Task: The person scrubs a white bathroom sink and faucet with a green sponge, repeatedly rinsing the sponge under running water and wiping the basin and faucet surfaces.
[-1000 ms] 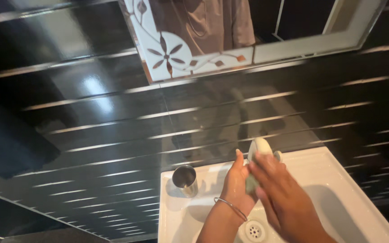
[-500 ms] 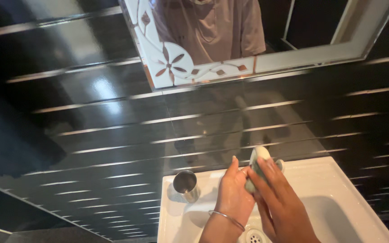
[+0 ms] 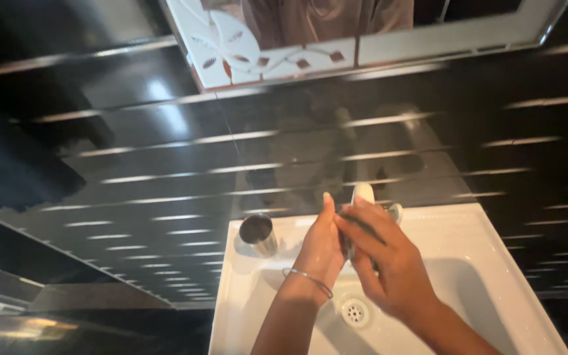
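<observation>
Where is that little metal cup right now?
The steel cup stands upright on the back left corner of the white sink, against the dark tiled wall, just left of the left hand.

We've got a dim, motion-smeared shot here, glare streaking off the glossy black wall tiles (image 3: pixel 165 164) while the white sink (image 3: pixel 494 263) glows brightest.

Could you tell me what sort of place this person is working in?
Most likely a bathroom or washroom. A white sink with a drain sits against a glossy black tiled wall, with a decorated mirror above it. Both hands, left hand and right hand, meet over the basin beside a steel cup.
</observation>
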